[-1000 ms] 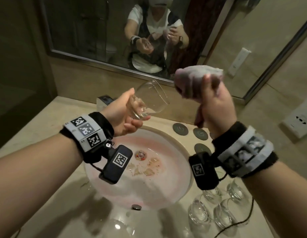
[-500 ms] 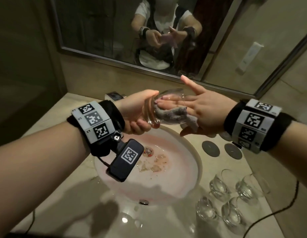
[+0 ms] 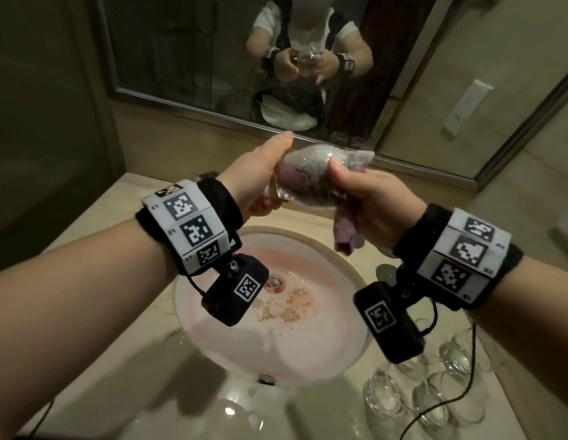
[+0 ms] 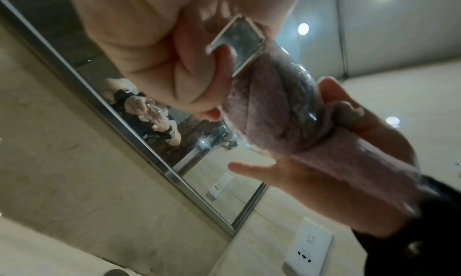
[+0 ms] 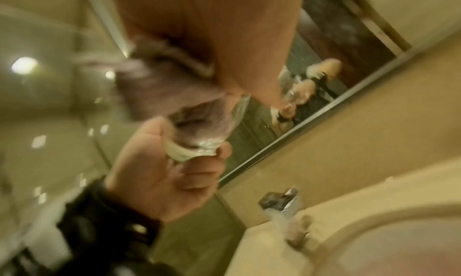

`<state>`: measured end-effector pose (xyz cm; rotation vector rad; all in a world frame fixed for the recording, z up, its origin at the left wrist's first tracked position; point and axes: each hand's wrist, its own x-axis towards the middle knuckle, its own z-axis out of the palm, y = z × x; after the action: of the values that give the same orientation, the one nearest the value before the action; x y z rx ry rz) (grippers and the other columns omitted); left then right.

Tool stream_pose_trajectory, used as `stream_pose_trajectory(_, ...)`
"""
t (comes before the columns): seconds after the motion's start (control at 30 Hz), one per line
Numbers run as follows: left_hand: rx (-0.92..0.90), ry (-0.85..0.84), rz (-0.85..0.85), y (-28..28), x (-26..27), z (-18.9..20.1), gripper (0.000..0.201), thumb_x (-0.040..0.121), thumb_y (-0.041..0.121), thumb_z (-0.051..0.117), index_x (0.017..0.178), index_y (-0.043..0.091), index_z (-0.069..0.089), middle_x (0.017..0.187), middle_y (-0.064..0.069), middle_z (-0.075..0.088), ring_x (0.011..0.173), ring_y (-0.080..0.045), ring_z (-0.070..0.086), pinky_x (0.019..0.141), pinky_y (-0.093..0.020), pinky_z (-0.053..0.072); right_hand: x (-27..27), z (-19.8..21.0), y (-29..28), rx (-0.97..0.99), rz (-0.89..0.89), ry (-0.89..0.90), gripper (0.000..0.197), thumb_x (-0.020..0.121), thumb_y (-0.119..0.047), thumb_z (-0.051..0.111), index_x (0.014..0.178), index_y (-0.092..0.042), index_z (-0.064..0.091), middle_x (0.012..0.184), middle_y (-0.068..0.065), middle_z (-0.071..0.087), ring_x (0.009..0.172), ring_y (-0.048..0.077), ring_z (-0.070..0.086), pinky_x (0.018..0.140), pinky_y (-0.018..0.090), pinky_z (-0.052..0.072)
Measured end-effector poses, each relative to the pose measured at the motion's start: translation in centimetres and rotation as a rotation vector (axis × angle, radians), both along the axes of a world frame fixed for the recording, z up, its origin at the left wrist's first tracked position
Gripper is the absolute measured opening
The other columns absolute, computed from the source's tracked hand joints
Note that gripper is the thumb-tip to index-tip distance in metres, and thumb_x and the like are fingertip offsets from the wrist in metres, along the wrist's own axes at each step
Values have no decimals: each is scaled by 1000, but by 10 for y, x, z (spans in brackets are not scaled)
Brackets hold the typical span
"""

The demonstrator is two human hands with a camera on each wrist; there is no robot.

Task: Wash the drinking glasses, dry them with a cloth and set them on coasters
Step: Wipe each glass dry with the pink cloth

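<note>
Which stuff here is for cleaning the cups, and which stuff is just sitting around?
For the job:
- glass, held by the left hand
- pink cloth stuffed inside it, held by the right hand
- other glasses waiting on the counter
- round coaster
- sink

Just lying about:
- mirror
- wall socket
- small packet on the counter

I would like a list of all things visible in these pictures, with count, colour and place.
held glass: one, clear, above the basin, between both hands
cloth: one, pinkish, stuffed into that glass, tail hanging out
basin: one, white with reddish residue, set in the beige counter
other glasses: at least four, clear, counter right of the basin
coaster: one visible, grey, mostly hidden
mirror: one, on the wall behind
left hand: holds the glass
right hand: holds the cloth
</note>
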<state>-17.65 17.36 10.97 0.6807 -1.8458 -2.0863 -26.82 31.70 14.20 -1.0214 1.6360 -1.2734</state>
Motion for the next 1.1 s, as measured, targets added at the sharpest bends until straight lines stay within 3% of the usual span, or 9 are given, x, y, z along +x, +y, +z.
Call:
stream_pose_trajectory(0.1,18,52,-6,1,-2,2,53,92,60,32,89,10,50,48,3,48,33,-7,36,32,-10,26,2,0,-10,-144,-126,-126,38,99,-33,35,112,-1,51,92,10,72,77,16,70,75,22,55)
stream_pose_trajectory(0.2,29,45,-101,-4,-5,11,61,91,61,29,76,8,53,38,3,42,27,-6,32,32,-7,23,4,4,-15,-173,-189,-76,45,94,-42,41,108,-3,58,118,16,64,109,22,63,102,33,44)
stream_pose_trajectory(0.43,47,-38,-368,-19,1,18,63,84,61,39,76,4,65,59,-13,54,40,-12,40,48,-18,14,4,18,8,117,92,450,58,82,-70,31,85,-21,62,81,34,65,74,32,68,94,48,46)
stream_pose_trajectory(0.53,26,-118,-361,-16,4,19,63,91,56,30,62,10,60,42,0,48,28,-4,30,39,-10,13,0,29,11,171,351,969,38,91,-58,28,96,-32,55,106,22,65,85,-11,60,117,29,-3)
stream_pose_trajectory(0.6,46,-142,-344,-16,5,19,54,91,56,30,80,8,53,51,0,49,30,-3,30,35,-8,17,-4,32,9,72,513,1411,40,94,-55,22,83,-33,54,81,-6,66,84,0,63,112,42,-17)
stream_pose_trajectory(0.67,110,-147,-336,-18,7,17,48,90,56,31,79,12,48,57,0,48,33,-4,29,35,-9,17,-16,36,9,53,555,1670,46,95,-48,26,86,-22,63,75,-8,69,82,14,69,111,52,-10)
stream_pose_trajectory(0.73,147,-161,-337,-19,8,15,52,90,56,29,72,12,49,55,-2,50,33,-4,29,35,-9,15,-26,40,12,28,570,1820,42,92,-36,32,105,-17,68,96,-3,73,92,20,70,114,50,-5)
stream_pose_trajectory(0.83,171,-202,-367,-20,11,12,58,91,59,27,76,9,52,61,-8,52,32,-4,30,34,-8,16,-27,46,17,-27,638,1810,40,86,-24,40,119,-20,63,117,-1,66,103,22,66,114,56,5)
stream_pose_trajectory(1.1,365,-232,-617,-6,12,9,51,89,50,33,73,7,56,64,-5,48,31,-3,33,31,-9,18,-25,40,-2,-331,834,2035,48,75,1,65,117,-21,66,116,-2,67,105,17,65,112,47,18)
